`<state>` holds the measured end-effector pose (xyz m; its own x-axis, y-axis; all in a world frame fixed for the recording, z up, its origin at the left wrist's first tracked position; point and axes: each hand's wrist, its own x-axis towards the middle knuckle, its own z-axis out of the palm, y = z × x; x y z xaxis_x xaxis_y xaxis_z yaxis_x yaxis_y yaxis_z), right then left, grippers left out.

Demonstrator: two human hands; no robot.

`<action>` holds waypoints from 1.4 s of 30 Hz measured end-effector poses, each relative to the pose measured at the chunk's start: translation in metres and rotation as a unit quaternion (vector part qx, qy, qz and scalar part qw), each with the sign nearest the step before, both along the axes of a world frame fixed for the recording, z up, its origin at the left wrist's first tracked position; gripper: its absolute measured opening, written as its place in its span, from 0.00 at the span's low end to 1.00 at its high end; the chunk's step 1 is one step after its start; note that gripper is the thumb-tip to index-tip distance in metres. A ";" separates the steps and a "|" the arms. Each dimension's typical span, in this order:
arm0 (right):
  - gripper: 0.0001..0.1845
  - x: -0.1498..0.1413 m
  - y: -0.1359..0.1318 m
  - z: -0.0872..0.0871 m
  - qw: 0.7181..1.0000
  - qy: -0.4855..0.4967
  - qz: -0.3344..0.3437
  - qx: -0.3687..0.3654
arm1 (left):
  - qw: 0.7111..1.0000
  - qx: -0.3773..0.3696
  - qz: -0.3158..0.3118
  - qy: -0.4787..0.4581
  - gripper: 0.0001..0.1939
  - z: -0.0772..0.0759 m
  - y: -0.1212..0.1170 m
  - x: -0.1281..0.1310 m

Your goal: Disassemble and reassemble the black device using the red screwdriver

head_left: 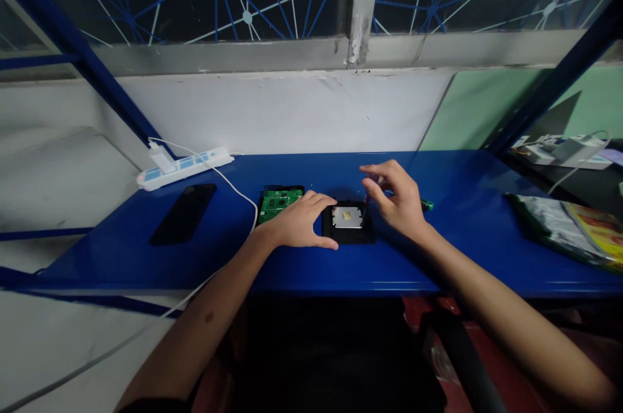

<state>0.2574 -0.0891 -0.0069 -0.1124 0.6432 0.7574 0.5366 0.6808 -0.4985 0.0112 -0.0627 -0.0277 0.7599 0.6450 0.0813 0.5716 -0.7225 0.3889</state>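
Note:
A small black plastic case lies flat on the blue table, with a silver metal plate inside it that bears a small yellowish square at its middle. My left hand holds the case by its left side, thumb at the near edge and fingers at the far edge. Above the right side of the case, my right hand pinches a slim screwdriver with a purplish handle, its shaft pointing down at the plate's right edge. The tip's exact contact is too small to tell. Partly behind my left hand sits a green circuit board in a black frame.
A green-ended tool lies beyond my right hand, mostly hidden. Left on the table are a black phone and a white power strip; a white cable runs past my left forearm. A colourful plastic packet lies at right.

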 end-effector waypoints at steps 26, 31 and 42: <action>0.10 0.000 0.014 -0.016 0.985 0.168 -0.029 -0.020 | 0.990 0.103 0.075 -0.054 0.27 0.008 0.002 0.004; 0.10 0.001 0.020 -0.022 0.982 0.179 -0.033 -0.043 | 0.985 0.158 0.068 -0.003 0.21 0.015 0.015 0.015; 0.10 0.003 0.024 -0.027 0.979 0.192 -0.044 -0.043 | 0.966 0.245 0.079 -0.026 0.07 0.004 0.035 0.036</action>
<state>0.2603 -0.0652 -0.0336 0.2295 0.7010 0.6752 0.3536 0.5863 -0.7288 0.0470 -0.0276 -0.0241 0.6416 0.6276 0.4409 0.6790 -0.7321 0.0541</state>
